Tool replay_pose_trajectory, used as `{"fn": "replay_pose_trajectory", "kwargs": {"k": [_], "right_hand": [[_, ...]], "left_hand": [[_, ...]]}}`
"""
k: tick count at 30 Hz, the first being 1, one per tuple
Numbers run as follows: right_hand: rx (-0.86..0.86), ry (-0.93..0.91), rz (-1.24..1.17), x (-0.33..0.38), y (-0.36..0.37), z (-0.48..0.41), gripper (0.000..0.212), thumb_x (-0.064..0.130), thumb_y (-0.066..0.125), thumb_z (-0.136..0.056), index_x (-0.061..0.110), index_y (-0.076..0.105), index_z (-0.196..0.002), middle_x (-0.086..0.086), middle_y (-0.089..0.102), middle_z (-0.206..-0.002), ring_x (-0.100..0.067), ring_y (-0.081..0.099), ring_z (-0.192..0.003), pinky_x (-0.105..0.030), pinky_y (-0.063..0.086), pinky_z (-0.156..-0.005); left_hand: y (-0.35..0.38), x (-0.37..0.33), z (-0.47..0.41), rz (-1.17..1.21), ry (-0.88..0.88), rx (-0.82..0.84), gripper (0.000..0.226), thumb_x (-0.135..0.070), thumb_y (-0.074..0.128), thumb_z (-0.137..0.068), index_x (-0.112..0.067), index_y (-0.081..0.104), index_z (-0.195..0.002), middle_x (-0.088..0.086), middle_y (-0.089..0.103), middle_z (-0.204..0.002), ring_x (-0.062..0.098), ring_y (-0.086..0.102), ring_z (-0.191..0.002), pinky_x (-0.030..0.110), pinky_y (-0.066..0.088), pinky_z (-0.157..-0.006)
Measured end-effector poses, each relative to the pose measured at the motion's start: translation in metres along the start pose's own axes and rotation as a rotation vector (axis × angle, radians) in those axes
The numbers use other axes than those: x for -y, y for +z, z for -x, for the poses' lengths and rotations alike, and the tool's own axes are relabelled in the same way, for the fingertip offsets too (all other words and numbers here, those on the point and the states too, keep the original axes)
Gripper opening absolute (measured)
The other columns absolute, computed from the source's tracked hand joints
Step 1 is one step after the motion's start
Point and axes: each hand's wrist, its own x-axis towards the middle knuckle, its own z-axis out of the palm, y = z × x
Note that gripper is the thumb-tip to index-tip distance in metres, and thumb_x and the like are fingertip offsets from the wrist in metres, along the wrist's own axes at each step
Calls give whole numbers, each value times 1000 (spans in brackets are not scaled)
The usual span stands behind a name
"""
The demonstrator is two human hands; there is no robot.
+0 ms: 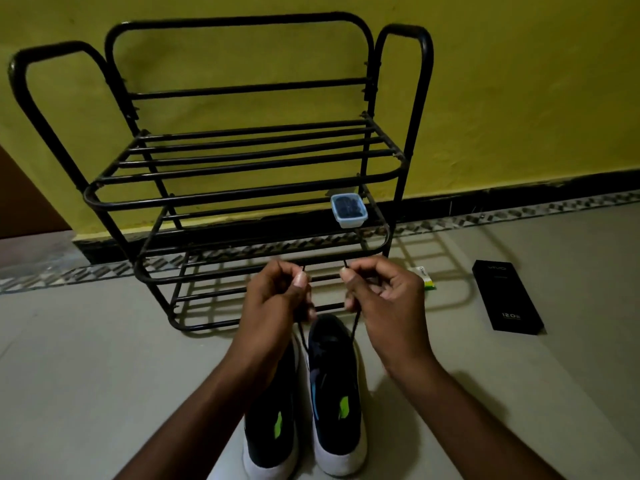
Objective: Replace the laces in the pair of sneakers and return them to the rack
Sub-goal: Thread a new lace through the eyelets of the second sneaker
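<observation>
Floor [104,341] bears rack [242,196], sneakers [332,393], box [507,296], perhaps packet [424,277].

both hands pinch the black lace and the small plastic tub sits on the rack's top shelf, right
No: the head view shows the small plastic tub on the rack, second shelf down. Left hand and right hand pinch the black lace.

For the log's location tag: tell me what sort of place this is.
Probably a home entryway or room corner: a black metal shoe rack stands against a yellow painted wall on a pale floor, and a pair of sneakers sits before it.
</observation>
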Motion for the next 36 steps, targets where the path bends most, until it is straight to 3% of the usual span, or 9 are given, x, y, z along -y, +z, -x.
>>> {"fn": "replay_pose_trajectory", "kwargs": {"k": [6,9,12,17,22,25,28,33,36], "right_hand": [[158,77,499,-67,-19,-3,11,11,74,-87,22,73,-85,13,71,-81,4,65,-78,-8,48,-70],[293,200,668,-102,-28,3,17,12,75,-84,22,76,-98,9,73,-95,0,65,-90,-17,51,-86],[469,319,792,-125,-33,10,24,22,79,-81,24,76,-105,8,74,-101,-3,65,-95,-17,50,-90],[545,394,877,-143,-42,14,10,23,82,-77,21,73,-82,11,68,-77,4,63,-73,-3,42,-58],[574,401,809,-128,-44,7,5,17,75,-78,20,76,-75,8,71,-69,0,67,-69,-18,53,-64],[537,379,651,-110,-42,6,15,11,68,-84,21,77,-76,8,73,-66,0,69,-65,-14,48,-63],[470,349,468,-93,-40,9,13,9,71,-86,18,77,-80,4,74,-69,-4,71,-69,-15,47,-67],[407,292,235,-70,-41,24,10,2,74,-85,12,76,-88,-3,76,-77,-14,75,-75,-24,59,-70],[394,264,219,-69,-42,31,12,2,76,-83,12,74,-90,-5,76,-77,-20,75,-75,-33,62,-74]], "left_hand": [[-20,63,-21,-909,43,154,18,-9,56,-89,-22,68,-87,-7,70,-84,14,66,-81,34,54,-68],[-21,88,-23,-1180,-24,357,10,-32,67,-88,-22,65,-89,2,69,-94,21,64,-90,36,55,-74],[-15,112,-22,-1254,-122,496,17,-36,73,-86,-23,68,-95,5,70,-98,24,67,-91,37,57,-77],[-7,128,-7,-1343,7,526,21,-32,60,-96,-13,67,-89,10,68,-85,31,66,-84,44,55,-74],[-4,129,7,-1423,60,483,26,-44,57,-97,-23,71,-102,2,67,-108,25,60,-109,40,41,-93],[-3,132,8,-1309,122,396,18,-43,62,-95,-28,71,-102,-4,58,-113,19,52,-113,41,35,-93],[0,126,3,-897,170,237,11,-24,63,-96,-23,73,-90,-8,66,-84,9,64,-79,22,43,-65],[17,112,-16,-215,-485,265,22,-22,57,-102,-8,70,-91,6,74,-72,20,72,-69,30,52,-59],[24,109,-25,-49,-643,248,9,-5,58,-97,-4,67,-94,9,68,-68,18,69,-65,28,50,-57]]}}
